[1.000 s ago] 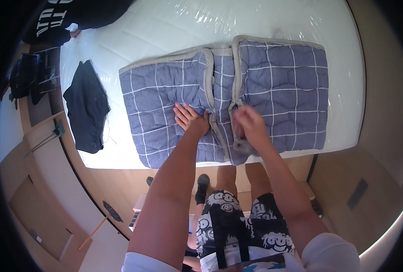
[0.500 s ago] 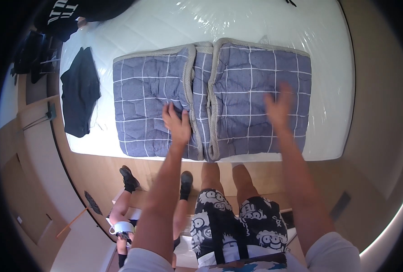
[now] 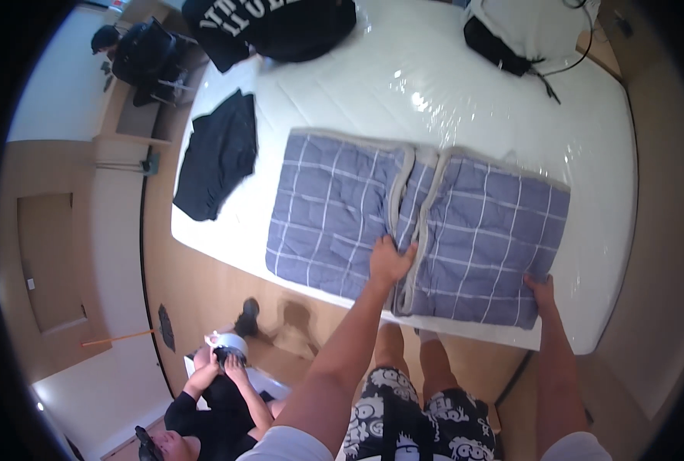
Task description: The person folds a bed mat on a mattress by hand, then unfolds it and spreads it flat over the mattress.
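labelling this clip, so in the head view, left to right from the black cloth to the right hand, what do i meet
Black cloth → left edge of the checked blanket → left hand near its middle fold → right hand at its right edge.

Quilt on mattress, right of garment

- The quilt is blue-grey with a grid of thin white lines, its surface softly padded and puckered.
- A pale grey binding trims its edges.
- It is folded in from both sides: a left panel and a right panel, with a narrow strip of quilt showing between their bound edges.
- It lies flat on a white, plastic-covered mattress, along the near edge, its right end angled toward the person.
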Tool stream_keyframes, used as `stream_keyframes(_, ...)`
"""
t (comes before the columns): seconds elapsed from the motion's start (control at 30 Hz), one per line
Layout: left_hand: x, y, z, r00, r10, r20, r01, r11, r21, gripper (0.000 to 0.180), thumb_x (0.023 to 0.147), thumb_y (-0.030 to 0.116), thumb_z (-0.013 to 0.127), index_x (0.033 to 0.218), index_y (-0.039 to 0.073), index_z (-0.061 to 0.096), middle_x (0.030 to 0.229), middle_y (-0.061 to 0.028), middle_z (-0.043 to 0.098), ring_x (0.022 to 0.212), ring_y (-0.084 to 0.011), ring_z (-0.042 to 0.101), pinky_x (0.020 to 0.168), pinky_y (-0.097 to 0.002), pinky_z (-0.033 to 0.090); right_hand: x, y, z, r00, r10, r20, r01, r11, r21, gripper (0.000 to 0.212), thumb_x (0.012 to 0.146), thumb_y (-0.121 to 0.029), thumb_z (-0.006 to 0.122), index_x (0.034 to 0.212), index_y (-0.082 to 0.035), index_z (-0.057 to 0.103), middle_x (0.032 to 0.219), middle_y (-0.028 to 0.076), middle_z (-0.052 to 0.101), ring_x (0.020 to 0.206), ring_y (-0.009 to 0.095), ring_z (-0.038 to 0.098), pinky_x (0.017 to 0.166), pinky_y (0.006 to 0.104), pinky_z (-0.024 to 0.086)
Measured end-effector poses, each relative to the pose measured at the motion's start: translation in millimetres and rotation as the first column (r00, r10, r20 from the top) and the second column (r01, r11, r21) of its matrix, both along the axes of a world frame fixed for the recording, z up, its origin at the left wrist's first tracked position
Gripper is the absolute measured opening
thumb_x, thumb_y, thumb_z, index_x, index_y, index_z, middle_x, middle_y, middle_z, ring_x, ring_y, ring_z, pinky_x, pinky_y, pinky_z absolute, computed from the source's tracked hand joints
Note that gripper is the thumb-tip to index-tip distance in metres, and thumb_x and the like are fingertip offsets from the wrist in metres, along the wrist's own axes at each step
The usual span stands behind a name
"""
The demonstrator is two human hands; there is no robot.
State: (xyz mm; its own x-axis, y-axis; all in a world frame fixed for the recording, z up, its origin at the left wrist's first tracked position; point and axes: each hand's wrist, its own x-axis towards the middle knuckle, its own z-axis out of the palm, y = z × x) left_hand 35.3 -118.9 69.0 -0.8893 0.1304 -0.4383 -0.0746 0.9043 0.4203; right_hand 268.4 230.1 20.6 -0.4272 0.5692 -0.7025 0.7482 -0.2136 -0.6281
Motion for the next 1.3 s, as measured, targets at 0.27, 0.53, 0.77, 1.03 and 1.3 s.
stream_keyframes(0.27,-2.7,-8.7,-18.1,0.970,-0.104,0.220,0.120,0.991,-0.059,0.082,0.073,0.059,0.058,0.116,-0.010,0.049,0.117,-0.0326,0.049,0.112,-0.0431,0.048,0.095,-0.0423,0.041,10.2,-8.2,-11.4,0.971,0.061,0.232,-0.118,0.964,0.239,0.074,0.068,-0.027,0.079,0.121,0.003,0.035,0.114,0.021,0.055,0.105,0.031,0.056,0.087,0.0385,0.046)
stream_keyframes(0.53,-0.4,-12.3,-24.8,0.984,-0.171,0.047,0.174,0.982,-0.073,0.078,0.070,0.055,0.063,0.107,-0.013,0.050,0.111,-0.0324,0.051,0.101,-0.0429,0.054,0.088,-0.0435,0.046,11.5,-1.6,-43.0,0.937,0.151,0.314,-0.247,0.923,0.294,0.082,0.070,-0.032,0.075,0.128,0.003,0.028,0.117,0.028,0.053,0.111,0.039,0.053,0.092,0.0408,0.043)
stream_keyframes(0.77,2.0,11.4,-18.3,0.982,-0.183,0.048,0.188,0.974,-0.130,0.060,0.065,0.032,0.065,0.108,-0.008,0.050,0.110,-0.0261,0.054,0.100,-0.0383,0.056,0.086,-0.0419,0.047,33.1,30.8,-59.5,0.988,0.139,0.067,-0.148,0.974,0.173,0.070,0.070,-0.028,0.075,0.119,0.005,0.038,0.111,0.022,0.057,0.100,0.033,0.058,0.087,0.0405,0.045)
stream_keyframes(1.03,9.7,-6.4,-10.6,0.990,-0.119,0.069,0.119,0.993,0.012,0.046,0.066,0.027,0.069,0.097,-0.004,0.054,0.100,-0.0230,0.058,0.093,-0.0394,0.058,0.080,-0.0438,0.048,0.3,10.0,55.9,0.996,0.090,0.027,-0.089,0.996,-0.022,0.052,0.071,-0.018,0.069,0.114,0.005,0.050,0.103,0.015,0.060,0.092,0.023,0.059,0.083,0.0351,0.046)
stream_keyframes(1.3,21.5,-16.6,-16.4,0.999,-0.033,0.004,0.031,0.972,0.233,0.063,0.067,0.029,0.067,0.113,-0.008,0.048,0.111,-0.0256,0.051,0.103,-0.0391,0.052,0.088,-0.0426,0.044,-59.5,-16.4,170.0,0.998,0.035,0.052,-0.040,0.993,0.114,0.050,0.070,-0.015,0.064,0.113,0.006,0.050,0.102,0.017,0.060,0.090,0.026,0.060,0.080,0.0356,0.047)
